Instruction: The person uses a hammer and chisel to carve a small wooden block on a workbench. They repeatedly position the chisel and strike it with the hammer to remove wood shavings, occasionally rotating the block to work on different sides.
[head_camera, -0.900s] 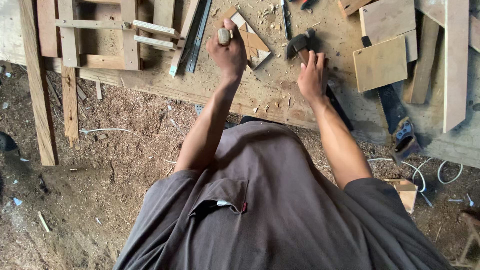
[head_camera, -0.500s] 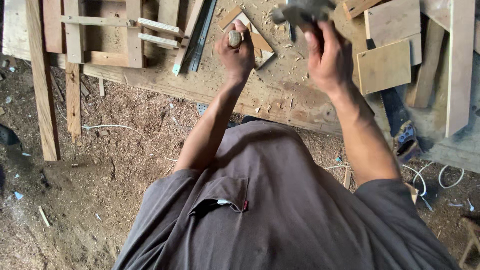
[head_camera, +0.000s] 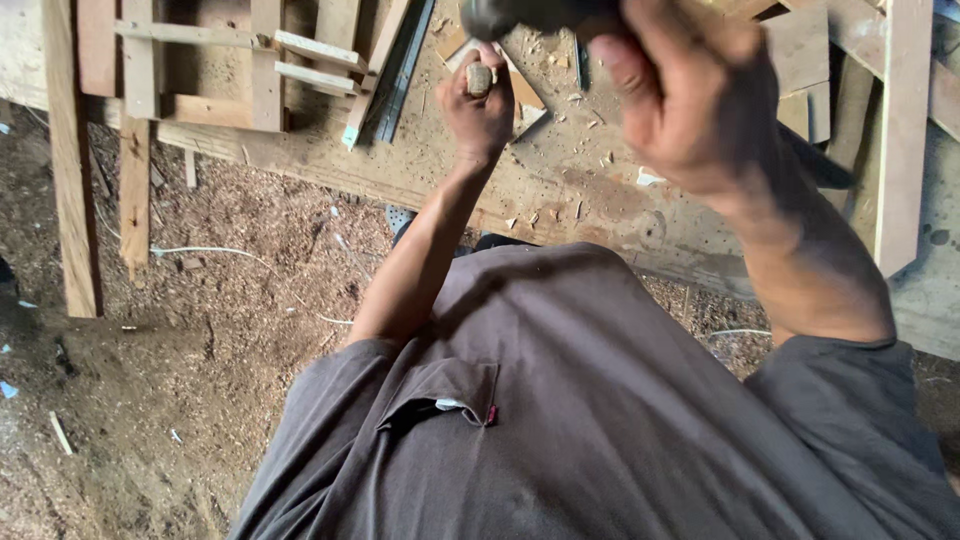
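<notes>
Two hands were in view; the left hand (head_camera: 480, 110) was clenched around one short round wooden handle (head_camera: 480, 78), its butt end showing above the fist, held upright over the workbench (head_camera: 560, 190) at about twelve o'clock from the person's chest; the right hand (head_camera: 690, 100), blurred and raised close to the camera at one o'clock, gripped one dark hammer head (head_camera: 520, 15) at the top edge; one small wooden frame (head_camera: 200, 70) lay at ten o'clock; two long planks (head_camera: 70, 170) leaned beside it.
</notes>
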